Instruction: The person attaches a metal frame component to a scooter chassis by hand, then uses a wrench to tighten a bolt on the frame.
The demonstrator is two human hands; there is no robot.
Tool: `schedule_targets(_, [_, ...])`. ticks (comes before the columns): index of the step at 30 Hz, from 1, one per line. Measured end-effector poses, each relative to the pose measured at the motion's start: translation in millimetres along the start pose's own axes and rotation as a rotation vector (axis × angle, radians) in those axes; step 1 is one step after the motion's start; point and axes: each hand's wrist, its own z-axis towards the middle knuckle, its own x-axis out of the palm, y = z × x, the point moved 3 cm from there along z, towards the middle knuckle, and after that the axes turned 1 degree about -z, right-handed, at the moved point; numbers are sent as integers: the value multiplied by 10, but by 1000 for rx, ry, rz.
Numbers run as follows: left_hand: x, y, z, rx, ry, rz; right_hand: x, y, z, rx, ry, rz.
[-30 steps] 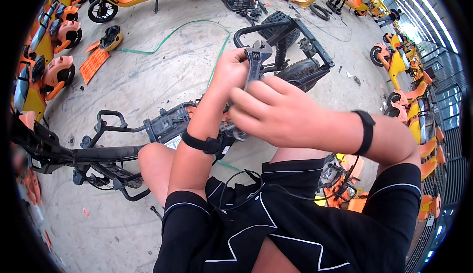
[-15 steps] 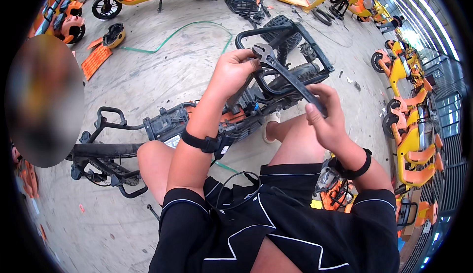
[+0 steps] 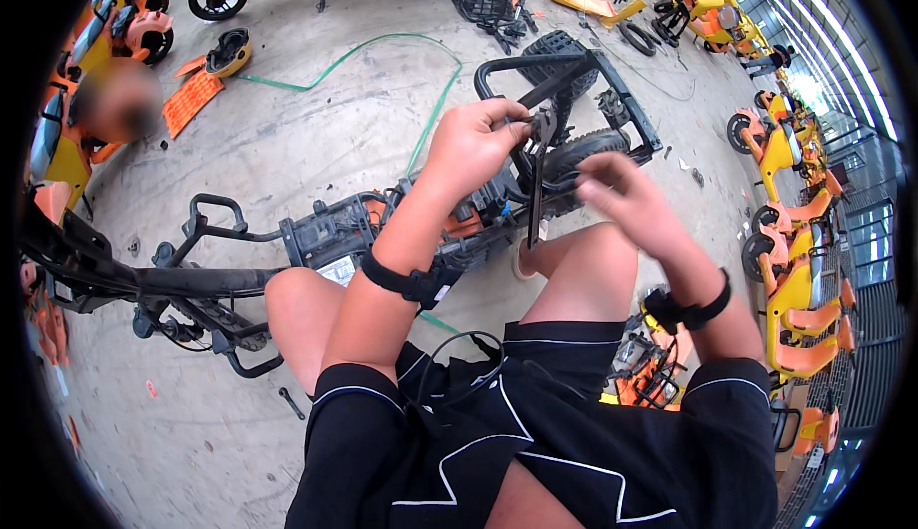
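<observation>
Change: over the last half second, the bare right hand (image 3: 631, 206) has come off the long dark metal adjustable wrench (image 3: 535, 196), whose handle has swung from a rightward slant to point down toward the person
Right fingers: loosely curled and fairly wide, blurred, holding nothing, just beside the wrench handle
Left fingers: thumb and forefinger of the bare left hand (image 3: 471, 147) drawn narrow at the wrench's head; cannot tell whether they grip it or some small part there
Wrench: in front of the person's knees, head at the left fingertips, handle over the black tubular metal vehicle frame (image 3: 206, 280)
Frame: lying across the grey concrete floor (image 3: 229, 453), with a black knobbly tire (image 3: 583, 150) near the wrench
Floor, lower left: small dark metal spanner (image 3: 291, 403)
Floor, upper left: yellow-and-black helmet (image 3: 231, 54) beside an orange textured panel (image 3: 191, 104), thin green strap (image 3: 308, 86) trailing from near the helmet
Surroundings: yellow-and-orange scooters (image 3: 798, 285) along the right side
</observation>
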Motion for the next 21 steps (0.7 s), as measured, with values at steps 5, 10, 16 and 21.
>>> schedule_targets(5, [-19,59,15,5,13,-30,599,23,-52,-298,-384,-647])
schedule_targets(10, [-30,36,24,3,2,-9,913,-60,-73,-368,-607,-609])
schedule_targets(16, [-40,3,15,48,-12,74,955,-338,-343,73,-420,-427])
schedule_targets(21, [-27,14,22,42,-15,55,1122,-857,-300,155,58,531])
